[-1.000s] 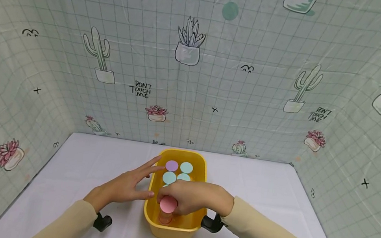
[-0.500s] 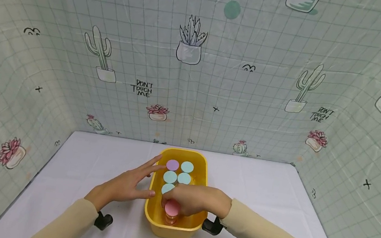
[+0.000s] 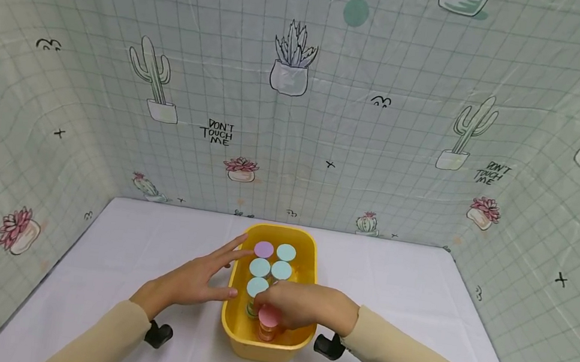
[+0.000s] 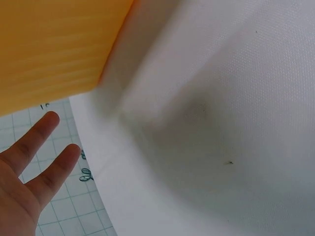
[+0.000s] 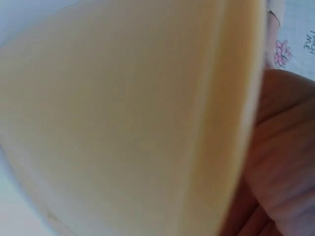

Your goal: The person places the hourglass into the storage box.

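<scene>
A yellow bin [image 3: 253, 350] stands on the white table, with several small clear jars upright inside. One has a purple lid [image 3: 263, 249]; others have light-blue lids [image 3: 260, 267]. My right hand [image 3: 299, 305] reaches over the bin's right rim and grips a jar with a pink lid [image 3: 270, 316] near the bin's front end. Part of that jar is behind the fingers. My left hand [image 3: 193, 281] lies along the left rim, its fingers spread and straight, thumb tip at the rim. In the right wrist view, the bin's wall [image 5: 123, 123] hides most of the right hand.
White cloth [image 3: 391, 284] covers the table around the bin. A grid-patterned curtain [image 3: 328, 131] with cactus prints rises behind the table and on both sides. Black wrist cameras [image 3: 329, 347] sit at both wrists.
My right hand has moved the pink-lidded jar to the right inside the bin. A light-blue-lidded jar beside it has come more into view. The left hand stays at the rim.
</scene>
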The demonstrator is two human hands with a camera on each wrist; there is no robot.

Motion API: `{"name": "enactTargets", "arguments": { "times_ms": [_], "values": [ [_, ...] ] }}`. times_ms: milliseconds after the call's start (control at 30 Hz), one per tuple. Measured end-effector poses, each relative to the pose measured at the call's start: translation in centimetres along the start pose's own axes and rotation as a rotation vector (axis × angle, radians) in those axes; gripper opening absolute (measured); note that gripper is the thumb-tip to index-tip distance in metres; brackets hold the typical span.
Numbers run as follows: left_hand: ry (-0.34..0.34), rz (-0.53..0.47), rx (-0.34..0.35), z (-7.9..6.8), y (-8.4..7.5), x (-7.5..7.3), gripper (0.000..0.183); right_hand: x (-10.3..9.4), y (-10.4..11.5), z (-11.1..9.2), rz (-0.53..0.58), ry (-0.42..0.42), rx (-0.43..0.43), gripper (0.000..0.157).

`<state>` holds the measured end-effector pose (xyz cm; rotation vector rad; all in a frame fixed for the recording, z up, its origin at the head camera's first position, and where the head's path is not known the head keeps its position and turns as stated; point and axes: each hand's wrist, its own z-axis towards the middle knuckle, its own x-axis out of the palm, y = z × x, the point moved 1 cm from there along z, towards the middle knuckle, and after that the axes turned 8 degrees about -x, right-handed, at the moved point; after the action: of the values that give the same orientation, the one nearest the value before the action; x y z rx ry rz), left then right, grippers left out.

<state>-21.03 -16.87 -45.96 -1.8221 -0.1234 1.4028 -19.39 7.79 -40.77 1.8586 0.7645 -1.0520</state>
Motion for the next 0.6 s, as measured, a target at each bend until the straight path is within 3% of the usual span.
{"name": "enactTargets", "arguments": {
  "times_ms": [600],
  "values": [
    [0.012, -0.011, -0.027, 0.08, -0.04, -0.03, 0.073, 0.08, 0.17, -0.29, -0.073, -0.074, 0.003, 0.031]
  ]
}}
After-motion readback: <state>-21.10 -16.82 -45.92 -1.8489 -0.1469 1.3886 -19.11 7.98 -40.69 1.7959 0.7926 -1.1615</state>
